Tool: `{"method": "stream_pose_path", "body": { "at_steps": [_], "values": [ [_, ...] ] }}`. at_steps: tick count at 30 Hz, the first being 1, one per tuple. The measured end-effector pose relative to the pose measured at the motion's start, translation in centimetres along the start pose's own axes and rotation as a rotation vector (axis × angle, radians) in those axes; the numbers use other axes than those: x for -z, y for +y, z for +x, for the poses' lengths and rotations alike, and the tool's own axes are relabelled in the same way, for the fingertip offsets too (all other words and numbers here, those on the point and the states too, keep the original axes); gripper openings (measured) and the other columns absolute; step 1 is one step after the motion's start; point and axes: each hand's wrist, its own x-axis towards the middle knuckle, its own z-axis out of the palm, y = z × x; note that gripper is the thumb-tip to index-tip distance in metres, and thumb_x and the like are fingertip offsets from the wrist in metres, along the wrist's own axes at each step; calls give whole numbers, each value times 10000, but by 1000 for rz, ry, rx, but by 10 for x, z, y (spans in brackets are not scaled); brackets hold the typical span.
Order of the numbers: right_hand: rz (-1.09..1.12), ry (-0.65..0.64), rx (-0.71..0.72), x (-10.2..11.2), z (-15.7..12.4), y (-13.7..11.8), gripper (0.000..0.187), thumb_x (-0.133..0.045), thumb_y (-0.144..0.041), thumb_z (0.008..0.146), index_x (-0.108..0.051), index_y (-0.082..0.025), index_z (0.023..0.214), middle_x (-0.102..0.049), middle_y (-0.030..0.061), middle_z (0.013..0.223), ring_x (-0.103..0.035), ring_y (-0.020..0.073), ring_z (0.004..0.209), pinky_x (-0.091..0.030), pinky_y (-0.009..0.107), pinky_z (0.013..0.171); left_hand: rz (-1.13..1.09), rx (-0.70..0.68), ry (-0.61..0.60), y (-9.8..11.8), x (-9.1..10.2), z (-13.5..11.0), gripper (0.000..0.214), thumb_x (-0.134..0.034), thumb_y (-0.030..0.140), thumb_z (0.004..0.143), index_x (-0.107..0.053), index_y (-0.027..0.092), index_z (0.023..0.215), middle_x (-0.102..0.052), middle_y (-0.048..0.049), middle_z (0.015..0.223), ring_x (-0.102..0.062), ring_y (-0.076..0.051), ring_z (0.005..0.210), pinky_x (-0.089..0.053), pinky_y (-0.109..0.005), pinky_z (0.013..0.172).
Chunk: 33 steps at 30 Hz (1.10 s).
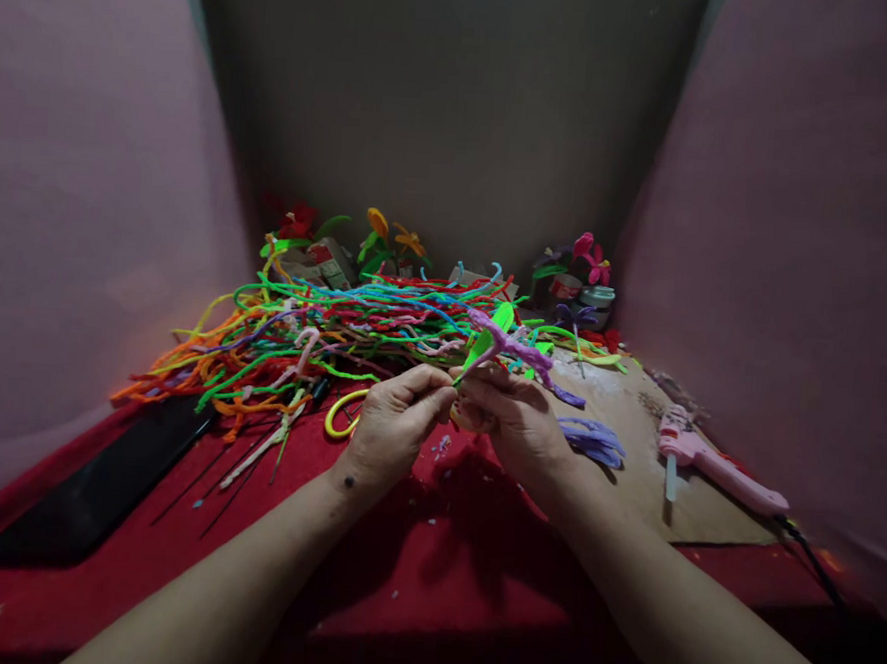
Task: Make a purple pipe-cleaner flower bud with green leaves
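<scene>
Both hands meet in the middle, above the red cloth, around a pipe-cleaner flower (514, 348) with purple petals and a bright green leaf (489, 335). The fingers of my left hand (400, 415) pinch the lower end of its stem. My right hand (517, 417) is closed just beside it, gripping the flower below its petals. Fingers hide most of the stem. Yellow-handled scissors (342, 414) lie left of my left hand, partly covered by it. To the right of my right hand rests a bundle of violet pipe cleaners (593, 439).
A big heap of coloured pipe cleaners (384, 318) spreads across the back. A black slab (95, 491) lies at left near thin dark rods (234, 505). On the right, a pink glue gun (721, 467) rests on a cardboard sheet (634, 414). Finished flowers (393, 237) stand behind.
</scene>
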Motion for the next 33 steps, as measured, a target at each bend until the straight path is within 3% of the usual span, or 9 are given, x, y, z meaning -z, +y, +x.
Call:
{"method": "stream_pose_path", "body": {
  "at_steps": [4,9,11,13,16,19,24,29,33],
  "values": [
    [3,10,-12,1,-1,-4,184,-735,-223,607,-705,-179,783,-523,-27,563,-390,79,498,-282,240,496,-199,149,-122,-2,3,3,163,-595,268,753,-555,133,671,-426,62,496,-297,-28,420,-204,-164,400],
    [-53,-43,-12,2,0,-12,149,-746,-221,596,-706,-165,728,-541,-18,557,-395,83,505,-271,242,488,-434,354,-395,-5,14,10,238,-613,303,744,-468,153,631,-434,74,479,-200,-3,330,-130,-164,346],
    [-74,-29,15,2,1,-12,124,-748,-218,590,-688,-156,679,-522,-29,535,-368,75,492,-256,240,480,-407,384,-426,-4,14,11,235,-595,310,753,-463,158,630,-422,78,471,-188,-6,321,-138,-165,339],
    [-87,30,64,1,1,-11,105,-744,-211,591,-673,-149,636,-498,-41,516,-341,66,486,-244,236,475,-258,303,-328,-3,11,8,220,-568,322,772,-489,158,648,-439,67,496,-253,-20,346,-196,-166,355],
    [-67,133,95,-1,0,-7,100,-744,-207,587,-666,-149,611,-489,-46,511,-332,60,482,-250,231,469,122,-17,-79,-5,4,2,138,-597,305,754,-577,169,766,-518,36,599,-427,-63,485,-327,-179,464],
    [-51,162,78,-4,-2,-4,117,-752,-216,580,-686,-162,659,-548,-30,560,-401,78,504,-319,240,496,372,-225,17,-8,1,-2,87,-568,259,777,-612,194,813,-527,35,606,-468,-83,547,-351,-190,532],
    [-32,104,56,-5,-2,0,159,-757,-258,593,-706,-189,726,-641,7,706,-538,138,647,-431,286,621,205,-102,49,-8,0,0,140,-506,260,813,-566,179,715,-476,50,557,-409,-68,483,-336,-185,484],
    [-19,111,10,-3,0,0,163,-770,-260,580,-700,-190,710,-628,-11,678,-545,127,642,-452,295,672,66,-2,34,-7,0,2,136,-519,264,801,-546,165,712,-427,70,512,-321,-42,419,-269,-168,404],
    [-140,96,88,-2,0,-3,139,-735,-252,626,-719,-196,753,-646,0,726,-558,148,737,-443,308,766,-81,117,2,-3,-2,3,158,-542,261,785,-524,151,673,-443,67,482,-325,-26,373,-239,-153,365]
  ]
}}
